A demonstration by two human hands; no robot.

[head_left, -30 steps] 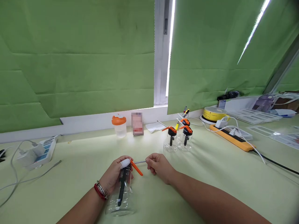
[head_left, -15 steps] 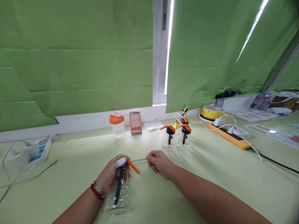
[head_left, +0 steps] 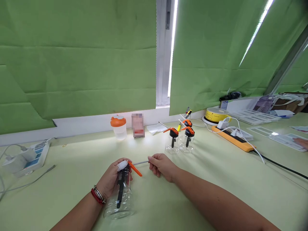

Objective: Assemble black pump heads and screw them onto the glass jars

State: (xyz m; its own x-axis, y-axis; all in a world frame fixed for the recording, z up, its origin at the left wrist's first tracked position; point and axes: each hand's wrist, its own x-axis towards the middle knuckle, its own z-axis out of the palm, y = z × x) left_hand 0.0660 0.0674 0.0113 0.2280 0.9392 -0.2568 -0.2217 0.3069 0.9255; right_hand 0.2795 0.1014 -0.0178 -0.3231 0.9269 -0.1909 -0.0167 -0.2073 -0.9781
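Note:
My left hand, with a white wrap on its thumb, grips the neck of a clear glass bottle. The bottle has a black top, an orange lever and a black tube inside. A thin metal rod sticks out to the right from the top. Thumb and fingers of my right hand pinch the rod's far end. Behind stand similar bottles with orange levers and metal rods, one at the left and others beside it.
A cup with an orange lid and a pink box stand by the wall. Power strips lie left and right, with cables. A yellow round container is at the back right. Another person's hand shows at the right edge.
The view has shifted slightly, moving the scene a little left and up. Another person's hand shows more at the right edge. Both my hands keep their holds on the bottle and rod.

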